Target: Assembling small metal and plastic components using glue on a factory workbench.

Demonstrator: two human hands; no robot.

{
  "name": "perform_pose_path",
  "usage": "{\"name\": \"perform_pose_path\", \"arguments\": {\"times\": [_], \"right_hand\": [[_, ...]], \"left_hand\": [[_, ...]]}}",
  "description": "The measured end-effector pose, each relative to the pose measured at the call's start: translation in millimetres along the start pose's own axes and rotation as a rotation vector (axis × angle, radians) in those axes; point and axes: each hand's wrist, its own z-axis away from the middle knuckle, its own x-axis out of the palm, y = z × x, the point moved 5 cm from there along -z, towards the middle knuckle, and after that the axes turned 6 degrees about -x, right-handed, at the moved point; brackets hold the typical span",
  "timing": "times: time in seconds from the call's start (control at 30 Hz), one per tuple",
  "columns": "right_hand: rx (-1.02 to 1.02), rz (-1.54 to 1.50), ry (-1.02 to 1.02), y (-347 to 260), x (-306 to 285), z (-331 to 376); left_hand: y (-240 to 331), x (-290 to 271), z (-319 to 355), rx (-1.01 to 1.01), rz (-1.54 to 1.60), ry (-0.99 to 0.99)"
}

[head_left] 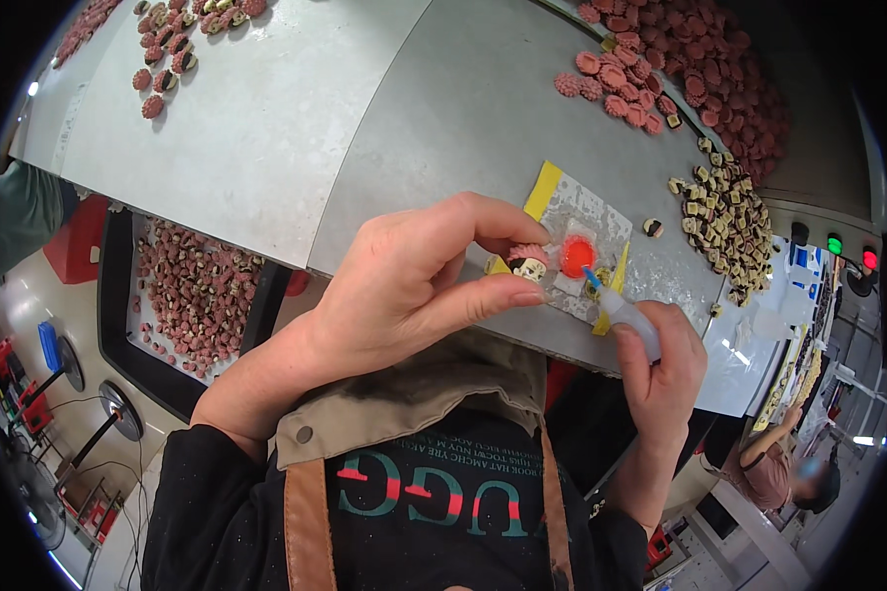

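Pinching a pink-and-cream piece (530, 266), partly covered, between left-hand fingers (491, 299), just left of the red disc (577, 254). Gripping a translucent bottle (633, 323) in curled right-hand fingers (637, 370), below right of the disc, with lower end hidden. Hard to make out any contact between blue tip (591, 278) and disc.
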Motion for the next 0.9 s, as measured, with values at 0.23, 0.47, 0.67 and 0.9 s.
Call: {"name": "perform_pose_path", "arguments": {"times": [0.23, 0.47, 0.67, 0.9], "right_hand": [[0.074, -0.028, 0.028, 4, 2, -1], [0.082, -0.044, 0.035, 4, 4, -1], [0.281, -0.207, 0.017, 17, -3, 9], [0.174, -0.481, 0.205, 3, -9, 5]], "left_hand": [[-1, 0, -1, -0.006, -0.023, 0.002], [-2, 1, 0, 0.026, -0.037, -0.006], [0, 1, -2, 0.096, -0.062, -0.014], [0, 3, -1, 0.111, -0.084, -0.034]]}}
